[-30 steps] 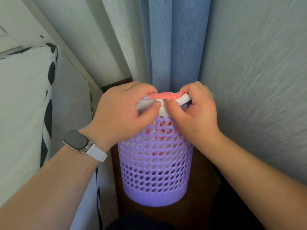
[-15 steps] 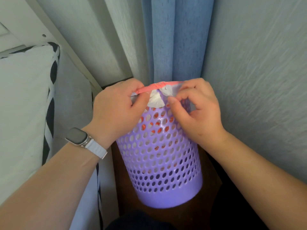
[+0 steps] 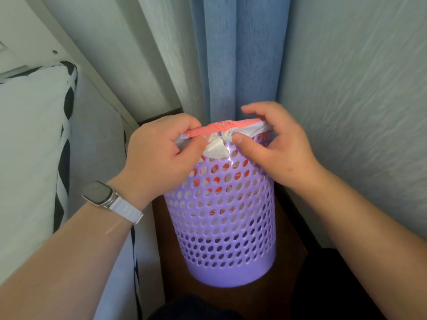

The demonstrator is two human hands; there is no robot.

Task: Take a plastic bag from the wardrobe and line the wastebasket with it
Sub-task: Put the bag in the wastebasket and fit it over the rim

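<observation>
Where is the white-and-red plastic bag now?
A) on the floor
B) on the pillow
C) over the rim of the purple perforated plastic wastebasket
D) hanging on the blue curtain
C: the white-and-red plastic bag covers the rim of the purple perforated plastic wastebasket, left hand and right hand pinching it.

We see a lilac plastic wastebasket [image 3: 221, 239] pierced with round holes, a white plastic bag [image 3: 217, 148] banded in red, a blue fabric curtain [image 3: 238, 54], and a white pillow [image 3: 27, 135] trimmed black-and-white.
</observation>
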